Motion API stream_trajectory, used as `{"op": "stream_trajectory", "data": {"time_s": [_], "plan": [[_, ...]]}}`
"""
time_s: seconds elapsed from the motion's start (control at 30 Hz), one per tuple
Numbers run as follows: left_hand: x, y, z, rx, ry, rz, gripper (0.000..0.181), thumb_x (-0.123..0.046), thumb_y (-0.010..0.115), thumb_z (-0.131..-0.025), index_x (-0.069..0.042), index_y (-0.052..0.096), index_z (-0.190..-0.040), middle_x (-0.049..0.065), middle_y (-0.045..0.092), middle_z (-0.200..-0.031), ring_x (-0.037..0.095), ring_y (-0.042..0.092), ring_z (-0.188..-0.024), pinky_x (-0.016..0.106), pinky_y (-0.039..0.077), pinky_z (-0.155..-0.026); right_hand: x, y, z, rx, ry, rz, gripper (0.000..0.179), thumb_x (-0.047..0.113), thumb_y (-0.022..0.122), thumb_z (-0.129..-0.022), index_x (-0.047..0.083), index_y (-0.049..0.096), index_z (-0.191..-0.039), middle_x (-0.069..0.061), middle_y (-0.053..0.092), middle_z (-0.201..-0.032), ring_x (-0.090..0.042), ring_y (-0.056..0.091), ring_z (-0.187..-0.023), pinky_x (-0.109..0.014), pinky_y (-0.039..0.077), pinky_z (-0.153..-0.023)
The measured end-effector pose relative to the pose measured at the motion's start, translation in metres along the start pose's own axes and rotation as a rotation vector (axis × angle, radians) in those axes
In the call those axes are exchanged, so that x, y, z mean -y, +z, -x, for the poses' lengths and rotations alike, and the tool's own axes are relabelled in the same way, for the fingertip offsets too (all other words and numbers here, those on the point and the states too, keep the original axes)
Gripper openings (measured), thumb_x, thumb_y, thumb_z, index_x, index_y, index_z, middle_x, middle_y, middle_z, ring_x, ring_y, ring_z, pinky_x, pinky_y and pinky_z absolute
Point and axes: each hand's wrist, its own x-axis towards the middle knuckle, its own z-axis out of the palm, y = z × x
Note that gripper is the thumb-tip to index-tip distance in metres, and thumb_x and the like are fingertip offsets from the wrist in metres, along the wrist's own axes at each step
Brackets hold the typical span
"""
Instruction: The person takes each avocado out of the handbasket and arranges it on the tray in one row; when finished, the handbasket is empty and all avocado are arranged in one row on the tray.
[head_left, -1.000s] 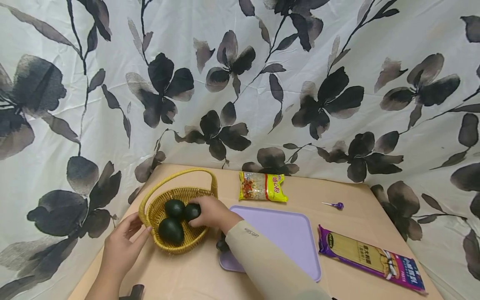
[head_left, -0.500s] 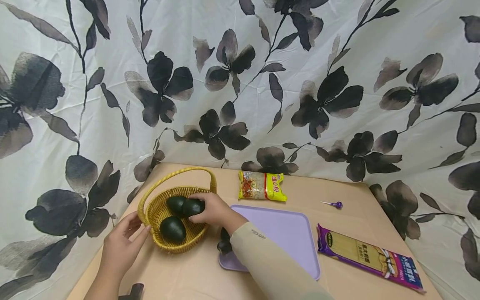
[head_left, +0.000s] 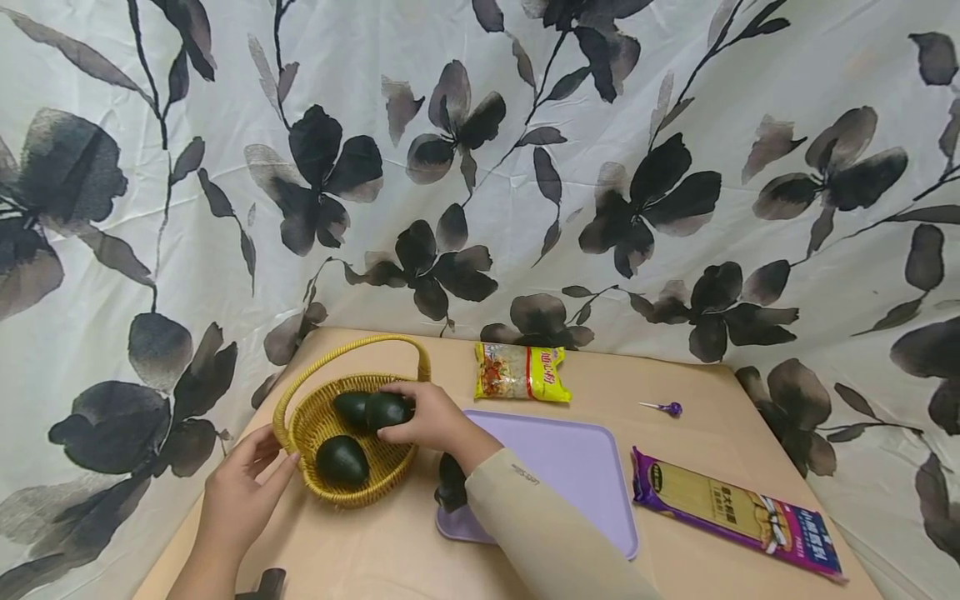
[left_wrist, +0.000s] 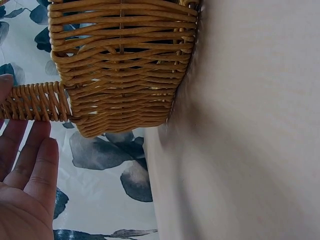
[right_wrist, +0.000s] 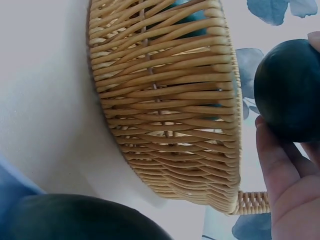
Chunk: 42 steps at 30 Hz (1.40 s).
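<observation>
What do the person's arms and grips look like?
Left grip and right grip are ungloved. The right arm wears a pale beige sleeve with small dark lettering near the cuff; the left forearm shows no sleeve.

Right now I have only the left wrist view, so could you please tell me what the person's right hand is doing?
Observer: The right hand is holding a dark avocado above the rim of the basket.
Operator: Thank you; I only see the basket's outside, so what lies inside it?
Observer: In the head view, two more avocados lie in it, a far one and a near one.
Operator: And could you say what is on the table to the right of the basket, nearest to it?
Observer: A purple tray, which the head view shows partly covered by the right sleeve.
</observation>
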Motion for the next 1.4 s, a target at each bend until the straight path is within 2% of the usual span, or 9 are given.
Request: {"op": "stream_trajectory", "data": {"time_s": [0.23,0.53,0.77,0.97,1.2,1.4], "plan": [[0.0,0.0,0.0,-0.002,-0.006,0.003,0.053,-0.011,0.081,-0.089,-0.003,0.06,-0.136,0.014,0.072,-0.119,-0.023,0.048,-0.104,-0.007,0.042,-0.089,0.001,-0.005,0.009,-0.032,-0.021,-0.1,0.059,0.027,0.091,-0.075,0.031,0.069,-0.131,0.005,0.07,-0.117,-0.011,0.067,-0.104,-0.02,0.059,-0.081],[0.001,-0.001,0.0,-0.014,0.012,0.009,0.052,-0.007,0.081,-0.087,-0.002,0.061,-0.135,0.014,0.072,-0.117,-0.024,0.048,-0.104,-0.006,0.043,-0.09,0.006,-0.013,0.021,-0.065,-0.05,-0.196,0.063,0.021,0.091,-0.075,0.024,0.068,-0.133,-0.001,0.07,-0.122,-0.011,0.069,-0.102,-0.02,0.061,-0.082],[-0.001,-0.001,-0.002,-0.017,0.014,0.006,0.053,-0.006,0.081,-0.087,-0.001,0.061,-0.135,0.014,0.072,-0.116,-0.024,0.047,-0.104,-0.006,0.043,-0.09,0.007,-0.027,0.034,-0.072,-0.046,-0.276,0.067,0.019,0.09,-0.076,0.023,0.065,-0.138,-0.004,0.066,-0.131,-0.015,0.069,-0.107,-0.025,0.063,-0.087],[-0.003,-0.002,-0.001,-0.013,-0.009,0.001,0.052,-0.008,0.081,-0.088,-0.002,0.06,-0.135,0.015,0.072,-0.118,-0.024,0.048,-0.103,-0.006,0.043,-0.09,-0.002,-0.034,0.043,-0.082,-0.053,-0.306,0.066,0.016,0.089,-0.077,0.022,0.065,-0.138,-0.004,0.064,-0.137,-0.02,0.069,-0.113,-0.038,0.062,-0.096],[-0.003,-0.002,0.0,-0.012,-0.012,-0.009,0.052,-0.009,0.081,-0.088,-0.002,0.061,-0.135,0.014,0.072,-0.117,-0.024,0.048,-0.104,-0.006,0.043,-0.089,-0.013,-0.037,0.054,-0.121,-0.046,-0.291,0.067,0.018,0.09,-0.077,0.025,0.065,-0.138,0.001,0.063,-0.14,-0.02,0.068,-0.114,-0.033,0.062,-0.097],[-0.003,0.0,0.0,-0.012,-0.014,-0.004,0.053,-0.009,0.081,-0.088,-0.002,0.06,-0.136,0.014,0.072,-0.118,-0.023,0.048,-0.104,-0.006,0.043,-0.089,-0.02,-0.041,0.066,-0.139,-0.059,-0.288,0.068,0.018,0.09,-0.078,0.022,0.063,-0.14,0.002,0.063,-0.14,-0.019,0.067,-0.117,-0.036,0.059,-0.102]]}}
